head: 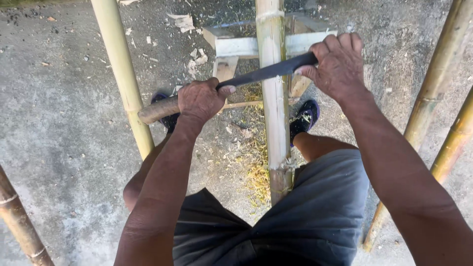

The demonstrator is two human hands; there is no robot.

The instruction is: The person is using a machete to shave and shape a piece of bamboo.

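A dark blade [268,73] lies crosswise over a pale bamboo pole [275,113] that runs from between my legs up to a wooden block stand [236,45]. My left hand [201,100] grips the blade's wooden handle [156,110], left of the pole. My right hand [337,64] is closed over the blade's far end, right of the pole. The pole's surface under the blade looks scraped and whitish. My knees and dark shoes [304,116] flank the pole.
A second bamboo pole [122,74] leans at the left; more poles stand at the right [433,83] and lower left [17,219]. Shavings and fibres [256,162] litter the concrete floor around the pole. Wood chips lie near the stand.
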